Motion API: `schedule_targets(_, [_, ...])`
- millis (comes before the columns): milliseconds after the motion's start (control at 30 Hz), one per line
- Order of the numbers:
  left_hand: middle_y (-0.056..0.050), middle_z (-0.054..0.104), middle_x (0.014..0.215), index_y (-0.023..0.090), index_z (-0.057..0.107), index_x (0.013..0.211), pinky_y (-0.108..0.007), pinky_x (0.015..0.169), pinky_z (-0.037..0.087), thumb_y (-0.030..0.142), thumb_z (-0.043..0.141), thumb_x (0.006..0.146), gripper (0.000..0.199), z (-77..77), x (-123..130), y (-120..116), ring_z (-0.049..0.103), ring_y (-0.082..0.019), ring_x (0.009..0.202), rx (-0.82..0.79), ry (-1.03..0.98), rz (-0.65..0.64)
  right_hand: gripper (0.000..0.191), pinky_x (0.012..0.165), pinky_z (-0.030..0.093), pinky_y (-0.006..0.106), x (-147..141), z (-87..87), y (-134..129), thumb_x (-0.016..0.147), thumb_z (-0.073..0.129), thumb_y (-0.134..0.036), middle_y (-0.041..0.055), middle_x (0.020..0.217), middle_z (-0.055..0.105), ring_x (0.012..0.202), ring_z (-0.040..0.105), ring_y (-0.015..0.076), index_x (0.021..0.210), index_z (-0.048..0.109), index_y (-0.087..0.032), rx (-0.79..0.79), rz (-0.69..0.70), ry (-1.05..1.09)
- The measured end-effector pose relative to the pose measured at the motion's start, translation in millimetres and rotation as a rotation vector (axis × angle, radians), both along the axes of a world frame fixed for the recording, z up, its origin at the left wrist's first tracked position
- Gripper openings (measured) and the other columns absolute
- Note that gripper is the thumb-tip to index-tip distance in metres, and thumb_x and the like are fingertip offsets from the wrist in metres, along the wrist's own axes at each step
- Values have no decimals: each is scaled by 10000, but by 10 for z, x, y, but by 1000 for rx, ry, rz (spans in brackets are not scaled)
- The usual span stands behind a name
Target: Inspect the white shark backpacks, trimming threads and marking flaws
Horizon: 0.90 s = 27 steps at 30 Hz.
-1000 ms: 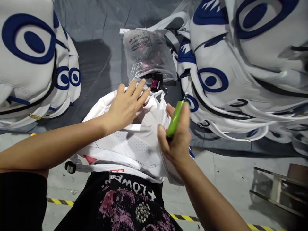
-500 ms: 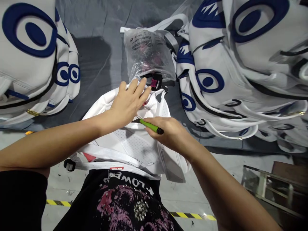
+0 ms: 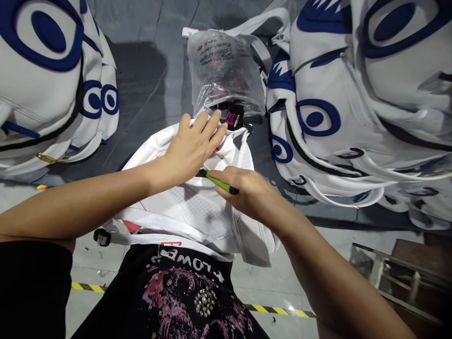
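Saw white on the backpack [image 3: 215, 207] at the near edge of the grey table [image 3: 139, 99], faint grey dots across its back panel [image 3: 197, 214], red on its label [image 3: 171, 244]. Noted lime green with a black end on the tool [image 3: 221, 182]. Logged blue-and-white eye patterns on the bags [image 3: 319, 153] along that edge. Caught magenta print on the black card [image 3: 235, 116], yellow-black stripes on the floor tape [image 3: 88, 286].

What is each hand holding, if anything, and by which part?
The right hand holds a tool by its green handle. The left hand lies spread on the white bag; I can't tell whether it grips any.
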<state>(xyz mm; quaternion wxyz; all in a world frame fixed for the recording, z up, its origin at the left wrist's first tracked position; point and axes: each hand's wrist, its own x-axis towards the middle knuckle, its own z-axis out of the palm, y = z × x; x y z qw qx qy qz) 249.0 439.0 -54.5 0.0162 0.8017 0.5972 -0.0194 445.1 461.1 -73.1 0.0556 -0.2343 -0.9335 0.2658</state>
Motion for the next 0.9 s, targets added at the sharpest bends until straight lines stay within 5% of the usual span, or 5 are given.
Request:
schedule_targets(100, [-207,238,1662,139,312,1574,-637,1102,305,378,668,931,773,16,-1,-3,317,-450,1436,7,-48,13,287,688,486,282,-15,15,-3,904,622,-165,37,921,728,779,663,174,1167,714,-237,-13,-2,-27])
schedule_targets(267, [-211,193,1678,96,255,1595,-601,1102,333,237,589,955,736,71,3,-9,309,-428,1454,-38,66,9,282,703,457,280,-66,132,-51,939,575,-183,54,974,724,808,652,174,1187,698,-237,-20,-37,-147])
schedule_targets(667, [-227,183,1672,108,202,1595,-594,1111,323,327,762,863,948,96,-37,16,297,-428,1443,-56,92,-19,297,612,376,311,-227,258,-187,939,562,-202,80,1028,728,803,664,214,1203,694,-230,-5,-165,-399])
schedule_targets(800, [-229,86,1693,135,115,1621,-608,1140,289,395,818,795,1115,144,-129,43,191,-449,1498,-136,125,-58,276,608,377,325,-197,252,-221,928,566,-205,92,1016,730,786,665,227,1159,717,-229,-9,-194,-414])
schedule_targets(900, [-162,-66,1715,259,27,1639,-660,1131,279,433,828,755,1205,215,-241,40,70,-487,1527,-218,188,-44,316,613,401,326,-153,179,-248,931,563,-222,88,1033,728,792,670,231,1216,698,-242,-24,-215,-320])
